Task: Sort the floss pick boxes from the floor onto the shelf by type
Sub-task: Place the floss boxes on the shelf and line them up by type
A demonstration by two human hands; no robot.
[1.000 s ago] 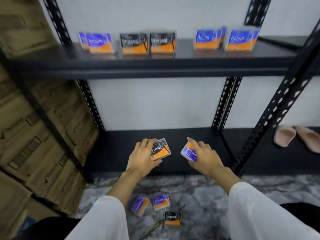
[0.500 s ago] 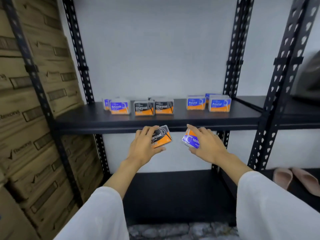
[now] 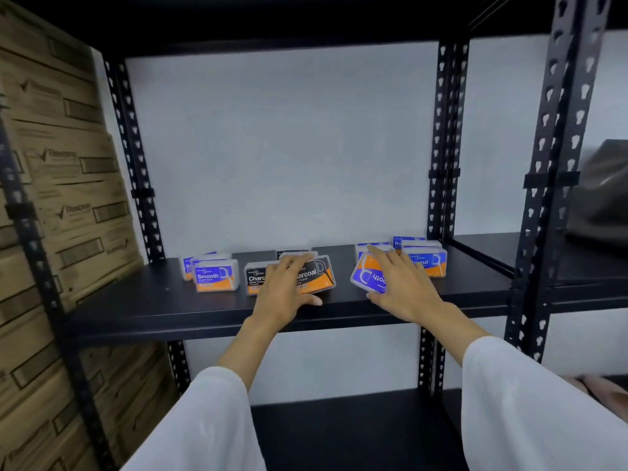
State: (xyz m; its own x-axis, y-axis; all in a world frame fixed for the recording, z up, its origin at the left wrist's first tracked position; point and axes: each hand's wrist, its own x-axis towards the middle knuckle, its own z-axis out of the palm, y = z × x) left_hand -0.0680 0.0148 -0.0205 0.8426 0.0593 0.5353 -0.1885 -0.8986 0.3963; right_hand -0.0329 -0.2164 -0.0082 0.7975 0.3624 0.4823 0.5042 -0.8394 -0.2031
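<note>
Left hand (image 3: 285,294): pinches a black-and-orange plastic Charcoal box (image 3: 314,275) just in front of the shelved Charcoal boxes (image 3: 255,278), likely joining its type.
Right hand (image 3: 404,283): grips a blue-and-orange Smooth box (image 3: 368,275), label upside down, beside the Round boxes (image 3: 426,261).
Mismatch: the Smooth group (image 3: 214,277) sits left of the Charcoal boxes; the left arm lies between.
Shelf (image 3: 153,300): black metal board, cardboard cartons (image 3: 61,198) further left.

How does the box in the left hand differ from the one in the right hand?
The black-and-orange Charcoal box in the left hand reads right way up, while the blue-and-orange box in the right hand has its print upside down. The black one sits by the Charcoal group; the blue one is in front of the Round boxes. Both are tilted, clear-cased and hand-held over the black shelf.
</note>
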